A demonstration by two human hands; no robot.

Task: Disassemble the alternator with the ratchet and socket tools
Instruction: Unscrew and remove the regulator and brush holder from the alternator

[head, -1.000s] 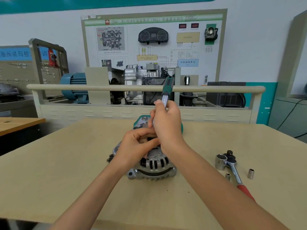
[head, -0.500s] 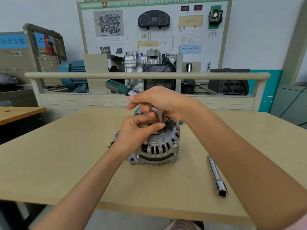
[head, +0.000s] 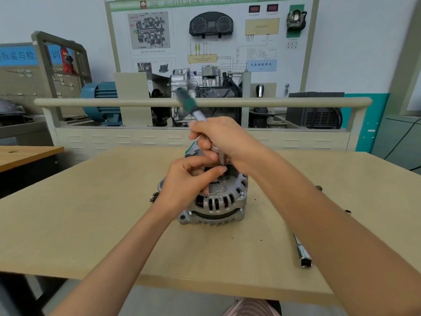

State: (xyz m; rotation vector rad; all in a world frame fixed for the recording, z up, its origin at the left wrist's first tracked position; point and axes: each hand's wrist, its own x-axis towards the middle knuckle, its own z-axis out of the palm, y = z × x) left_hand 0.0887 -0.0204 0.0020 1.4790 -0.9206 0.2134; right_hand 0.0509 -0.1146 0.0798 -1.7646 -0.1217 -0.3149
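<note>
A silver alternator (head: 216,201) with slotted vents stands on the wooden table (head: 91,213) in front of me. My right hand (head: 225,140) grips a ratchet (head: 189,101) near its head; its dark green handle points up and to the left, blurred. The ratchet's socket end goes down onto the top of the alternator, mostly hidden by my fingers. My left hand (head: 189,176) rests on the alternator's top left, thumb and fingers curled around the part under the ratchet head.
A chrome extension bar (head: 301,254) lies on the table at the right, partly behind my right forearm. Small sockets (head: 347,211) sit farther right. A training bench with a rail (head: 205,102), an engine unit and a display board stands behind the table.
The ratchet handle swung from upright down to the left, then back up part-way. The camera moved closer and tilted down; the red-handled ratchet at the right left the view.
</note>
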